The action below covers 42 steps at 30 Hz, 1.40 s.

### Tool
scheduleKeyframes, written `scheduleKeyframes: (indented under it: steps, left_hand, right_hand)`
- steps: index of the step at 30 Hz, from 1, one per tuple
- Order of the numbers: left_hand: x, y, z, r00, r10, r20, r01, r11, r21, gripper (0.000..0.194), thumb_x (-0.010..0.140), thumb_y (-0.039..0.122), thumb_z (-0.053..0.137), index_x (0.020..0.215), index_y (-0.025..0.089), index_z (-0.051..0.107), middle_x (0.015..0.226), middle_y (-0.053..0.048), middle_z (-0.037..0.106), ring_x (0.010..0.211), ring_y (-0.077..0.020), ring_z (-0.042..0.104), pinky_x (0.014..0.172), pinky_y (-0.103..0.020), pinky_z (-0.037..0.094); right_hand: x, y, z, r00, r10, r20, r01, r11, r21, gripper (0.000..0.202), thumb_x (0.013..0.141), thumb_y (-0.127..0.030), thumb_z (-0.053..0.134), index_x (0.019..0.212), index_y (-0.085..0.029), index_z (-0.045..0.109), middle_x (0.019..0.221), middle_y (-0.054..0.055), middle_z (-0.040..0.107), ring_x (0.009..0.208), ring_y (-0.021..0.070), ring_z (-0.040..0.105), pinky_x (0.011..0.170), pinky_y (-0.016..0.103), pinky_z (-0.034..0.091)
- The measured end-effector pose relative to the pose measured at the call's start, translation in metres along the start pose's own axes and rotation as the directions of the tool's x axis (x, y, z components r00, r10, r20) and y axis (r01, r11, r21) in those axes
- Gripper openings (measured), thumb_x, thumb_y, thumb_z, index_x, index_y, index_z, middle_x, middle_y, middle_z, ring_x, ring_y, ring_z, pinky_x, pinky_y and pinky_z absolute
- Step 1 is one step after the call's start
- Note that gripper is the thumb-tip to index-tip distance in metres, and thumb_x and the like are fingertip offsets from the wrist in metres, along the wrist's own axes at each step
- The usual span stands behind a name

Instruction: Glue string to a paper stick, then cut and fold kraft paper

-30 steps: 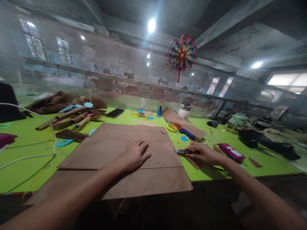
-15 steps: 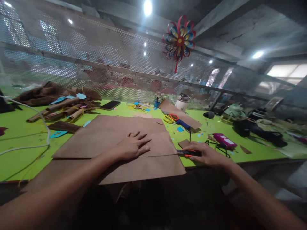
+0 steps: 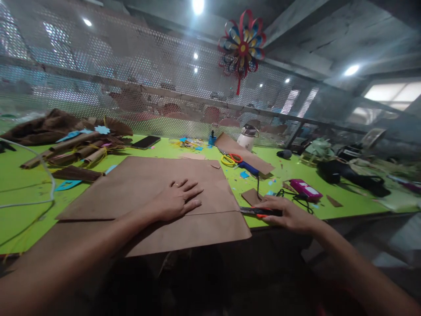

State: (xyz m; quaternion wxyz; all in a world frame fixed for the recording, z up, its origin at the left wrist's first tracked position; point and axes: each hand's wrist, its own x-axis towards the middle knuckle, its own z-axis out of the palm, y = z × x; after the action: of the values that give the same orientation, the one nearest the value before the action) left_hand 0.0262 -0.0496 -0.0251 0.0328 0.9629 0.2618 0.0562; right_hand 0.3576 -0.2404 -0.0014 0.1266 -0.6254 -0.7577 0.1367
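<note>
A large brown paper sheet (image 3: 171,193) lies flat on the green desk (image 3: 29,206), its near edge overhanging, with the left hand (image 3: 176,199) spread flat upon it, fingers wide and holding nothing. At its right edge the right hand (image 3: 289,215), the nearer one, grips a slim orange-and-black utility knife (image 3: 259,212), lying crosswise, tip toward the sheet.

Left hand (image 3: 176,199) flat, fingers spread; right hand (image 3: 289,215) curled, gripping.

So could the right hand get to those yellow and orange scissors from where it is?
Probably yes. The right hand holds a cutter at the paper's edge, and the scissors lie farther back on the green table, with only small scraps between. It would need to let go first.
</note>
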Motion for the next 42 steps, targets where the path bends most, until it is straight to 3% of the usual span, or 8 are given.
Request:
scheduleKeyframes:
  steps: [7, 11, 15, 19, 26, 37, 42]
  left_hand:
    - [-0.001, 0.002, -0.003, 1.0, 0.004, 0.007, -0.004, 1.0, 0.007, 0.062, 0.092, 0.065, 0.02, 0.143, 0.034, 0.038, 0.153, -0.005, 0.033, 0.139, -0.036, 0.026, 0.107, -0.056, 0.019]
    - [-0.002, 0.002, -0.003, 1.0, 0.011, -0.008, -0.011, 1.0, 0.001, 0.061, 0.093, 0.064, 0.02, 0.143, 0.035, 0.038, 0.153, -0.005, 0.034, 0.139, -0.0353, 0.027, 0.106, -0.054, 0.021]
    - [0.0, 0.002, -0.002, 1.0, 0.0, -0.003, 0.0, 1.0, 0.0, 0.062, 0.092, 0.065, 0.02, 0.143, 0.034, 0.038, 0.153, -0.005, 0.033, 0.139, -0.036, 0.026, 0.106, -0.055, 0.02]
    - [0.001, 0.003, -0.001, 1.0, -0.012, 0.002, 0.012, 1.0, 0.003, 0.061, 0.092, 0.065, 0.021, 0.142, 0.036, 0.039, 0.153, -0.003, 0.033, 0.139, -0.0351, 0.026, 0.107, -0.055, 0.019]
    - [0.0, 0.0, 0.001, 1.0, 0.012, -0.014, -0.012, 1.0, 0.009, 0.063, 0.092, 0.066, 0.019, 0.143, 0.034, 0.039, 0.153, -0.005, 0.033, 0.139, -0.0358, 0.026, 0.106, -0.054, 0.02]
    - [0.0, 0.002, 0.001, 1.0, 0.017, -0.013, -0.017, 1.0, 0.011, 0.063, 0.093, 0.064, 0.02, 0.142, 0.032, 0.04, 0.152, -0.007, 0.034, 0.138, -0.0384, 0.026, 0.104, -0.059, 0.021]
    - [0.0, 0.002, 0.0, 1.0, 0.015, -0.008, -0.015, 1.0, 0.008, 0.063, 0.093, 0.064, 0.019, 0.143, 0.032, 0.039, 0.153, -0.007, 0.033, 0.138, -0.0385, 0.026, 0.104, -0.059, 0.021]
  right_hand:
    - [0.022, -0.02, -0.005, 0.997, -0.075, 0.013, 0.075, 0.997, 0.033, 0.038, 0.09, -0.041, 0.052, 0.122, -0.023, 0.066, 0.105, 0.008, 0.066, 0.097, 0.0225, 0.062, 0.086, 0.034, 0.048]
    - [0.027, -0.028, -0.004, 0.996, -0.092, 0.01, 0.092, 0.996, 0.014, 0.04, 0.091, -0.043, 0.051, 0.122, -0.023, 0.065, 0.11, 0.01, 0.066, 0.105, 0.0252, 0.06, 0.092, 0.037, 0.045]
    - [0.015, -0.023, -0.002, 0.998, -0.054, 0.022, 0.054, 0.998, 0.023, 0.041, 0.091, -0.044, 0.051, 0.123, -0.023, 0.065, 0.11, 0.011, 0.067, 0.107, 0.0275, 0.06, 0.094, 0.041, 0.045]
    - [0.004, -0.023, 0.0, 1.0, 0.006, 0.012, -0.006, 1.0, 0.016, 0.041, 0.089, -0.045, 0.054, 0.122, -0.023, 0.065, 0.12, 0.011, 0.064, 0.123, 0.033, 0.049, 0.103, 0.047, 0.036]
    - [0.02, -0.043, 0.002, 0.999, -0.05, 0.003, 0.05, 0.998, 0.023, 0.039, 0.091, -0.041, 0.051, 0.121, -0.02, 0.066, 0.106, 0.013, 0.065, 0.098, 0.0263, 0.06, 0.085, 0.037, 0.047]
    - [0.006, -0.043, 0.01, 1.0, 0.009, -0.02, -0.009, 1.0, -0.001, 0.038, 0.091, -0.041, 0.053, 0.121, -0.023, 0.066, 0.11, 0.012, 0.063, 0.115, 0.0304, 0.052, 0.098, 0.042, 0.039]
    - [0.018, -0.054, 0.011, 0.996, -0.088, -0.029, 0.088, 0.996, 0.014, 0.034, 0.092, -0.037, 0.051, 0.121, -0.023, 0.065, 0.095, 0.009, 0.06, 0.091, 0.0225, 0.057, 0.08, 0.033, 0.045]
